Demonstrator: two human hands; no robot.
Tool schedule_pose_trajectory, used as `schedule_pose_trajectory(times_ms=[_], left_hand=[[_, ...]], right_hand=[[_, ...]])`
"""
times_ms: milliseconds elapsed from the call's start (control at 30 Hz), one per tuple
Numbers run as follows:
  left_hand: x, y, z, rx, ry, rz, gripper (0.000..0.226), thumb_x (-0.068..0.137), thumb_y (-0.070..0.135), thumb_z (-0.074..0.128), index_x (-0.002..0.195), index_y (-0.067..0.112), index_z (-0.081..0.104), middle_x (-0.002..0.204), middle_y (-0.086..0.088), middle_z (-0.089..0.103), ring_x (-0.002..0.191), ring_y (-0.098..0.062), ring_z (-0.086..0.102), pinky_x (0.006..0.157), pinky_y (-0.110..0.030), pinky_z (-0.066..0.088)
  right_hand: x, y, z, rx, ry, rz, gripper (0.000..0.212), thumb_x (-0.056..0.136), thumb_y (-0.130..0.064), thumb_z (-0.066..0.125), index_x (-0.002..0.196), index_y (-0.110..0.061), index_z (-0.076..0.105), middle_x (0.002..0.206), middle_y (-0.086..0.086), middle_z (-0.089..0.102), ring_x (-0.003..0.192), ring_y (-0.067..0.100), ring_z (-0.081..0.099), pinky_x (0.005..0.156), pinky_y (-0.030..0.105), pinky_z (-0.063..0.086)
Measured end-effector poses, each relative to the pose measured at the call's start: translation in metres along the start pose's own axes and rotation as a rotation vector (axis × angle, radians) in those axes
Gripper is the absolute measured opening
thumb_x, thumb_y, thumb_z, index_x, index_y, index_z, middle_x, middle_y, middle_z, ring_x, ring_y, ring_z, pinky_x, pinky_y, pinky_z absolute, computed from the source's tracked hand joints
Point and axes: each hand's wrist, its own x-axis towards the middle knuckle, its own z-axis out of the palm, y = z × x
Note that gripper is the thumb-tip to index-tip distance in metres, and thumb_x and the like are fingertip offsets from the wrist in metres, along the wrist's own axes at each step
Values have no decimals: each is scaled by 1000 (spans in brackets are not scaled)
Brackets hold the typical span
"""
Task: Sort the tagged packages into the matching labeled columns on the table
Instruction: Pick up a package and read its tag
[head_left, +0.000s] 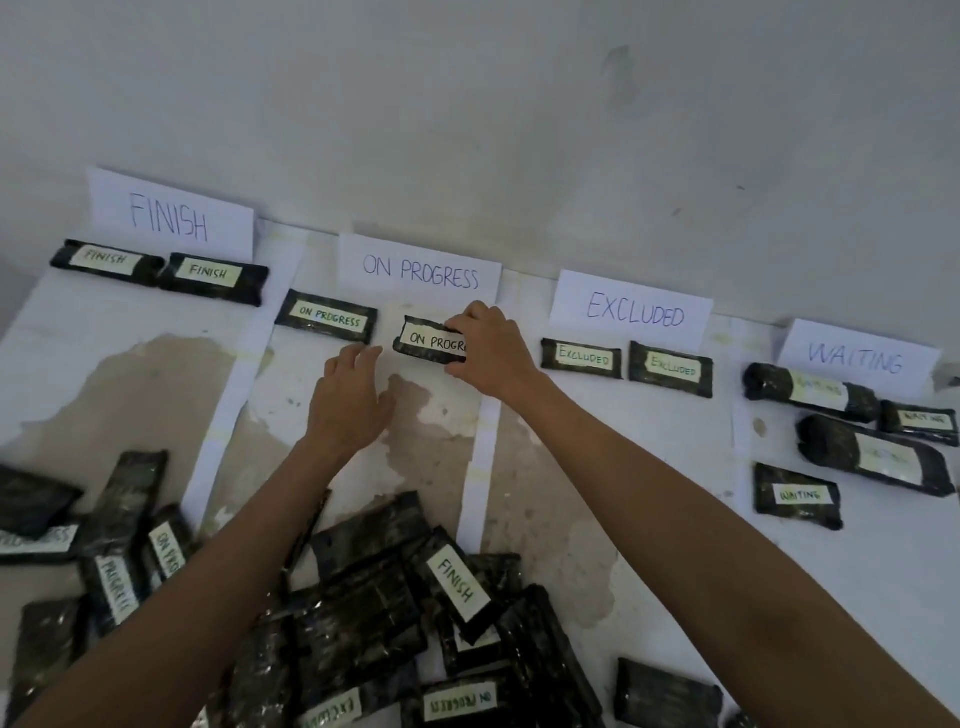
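Mid-frame, our right hand (491, 353) pinches a black plastic-wrapped package tagged ON PROGRESS (423, 340). Our left hand (348, 400), fingers relaxed, sits just lower left.

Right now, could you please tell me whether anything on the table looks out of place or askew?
The packages under the WAITING sign lie crooked and staggered, unlike the neat FINISH pair and EXCLUDED pair. The table shows brown patches where its white coat has worn off. No readable tag sits in a wrong column.

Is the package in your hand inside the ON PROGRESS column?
In. The package, held by the right hand, is below the ON PROGRESS sign, its tag matching.
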Motion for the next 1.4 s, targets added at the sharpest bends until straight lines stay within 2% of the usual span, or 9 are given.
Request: schedule_pose_trajectory(times_ms=[300,467,767,933,1033,1233,1400], left_hand=[[8,-21,-3,42,-37,122,52,81,16,60,130,3,48,139,-20,40,121,-42,37,95,-51,41],[4,-26,-10,2,-89,166,49,84,18,58,131,7,48,137,-16,42,123,-36,38,96,-49,42],[-60,-8,-28,-188,-109,250,39,86,17,57,125,10,54,126,-10,53,115,-30,46,94,-38,42],[-104,-7,-23,-241,-155,241,37,87,19,54,124,14,54,127,-7,52,117,-26,44,95,-35,39],[-124,-9,-16,-212,-211,260,36,88,19,54,124,13,54,126,-8,52,116,-28,45,93,-35,40],[-147,-17,-3,-127,-314,263,40,88,20,54,128,14,52,130,-8,49,119,-27,41,98,-36,40],[-151,-18,-1,-114,-331,273,41,87,20,54,127,14,52,132,-8,47,120,-26,41,101,-39,41]], right_hand=[[20,-8,13,-19,-50,99,56,79,-19,72,131,-15,51,124,9,47,113,27,44,95,37,36],[8,-14,8,1,-62,121,68,76,-28,75,136,-18,45,129,8,44,117,26,41,99,36,34],[-80,-47,-13,59,-75,84,60,81,-28,70,136,-20,46,132,7,44,119,25,44,100,38,37],[-134,-59,-21,174,-125,152,52,83,-21,69,131,-18,51,125,5,51,116,21,49,99,37,41],[-162,-64,-14,183,-220,209,51,83,-20,70,130,-17,52,124,5,55,110,19,54,93,32,45],[-201,-67,39,-53,-386,337,73,74,-43,75,135,-19,43,132,8,43,116,28,48,95,42,45],[-219,-76,68,-288,-260,277,67,75,-49,70,125,-11,46,125,14,42,111,32,42,91,43,41]])
